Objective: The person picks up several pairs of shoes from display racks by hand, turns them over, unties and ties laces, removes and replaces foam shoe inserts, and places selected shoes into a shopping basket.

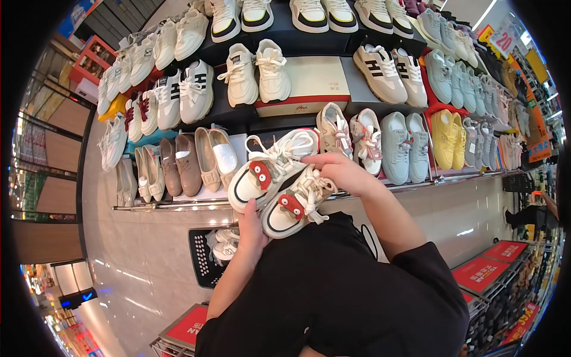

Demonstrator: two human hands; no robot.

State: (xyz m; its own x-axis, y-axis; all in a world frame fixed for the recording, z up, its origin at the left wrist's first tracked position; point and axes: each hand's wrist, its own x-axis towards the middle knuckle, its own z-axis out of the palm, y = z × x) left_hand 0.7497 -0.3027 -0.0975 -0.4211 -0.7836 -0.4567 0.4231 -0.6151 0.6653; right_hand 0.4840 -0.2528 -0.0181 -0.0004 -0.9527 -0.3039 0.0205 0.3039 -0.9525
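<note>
A pair of white sneakers with red cartoon patches is held side by side over my lap, in front of the shoe display. My left hand (252,231) grips them near the toes, its fingers closed and partly hidden beneath the left sneaker (242,185). Across the heel end, my right hand (342,172) has its fingers wrapped on the right sneaker (279,219), close to its laces. Both toes point down and to the left. The laces are tied, and one bow hangs from the right sneaker.
Tiered shelves hold rows of shoes, with a cream shoe box (315,83) in the middle. A metal rail (172,205) edges the lowest tier. On the floor stands a black basket (202,268) with white shoes. Red-topped benches (485,272) are at right; a person (532,215) is far right.
</note>
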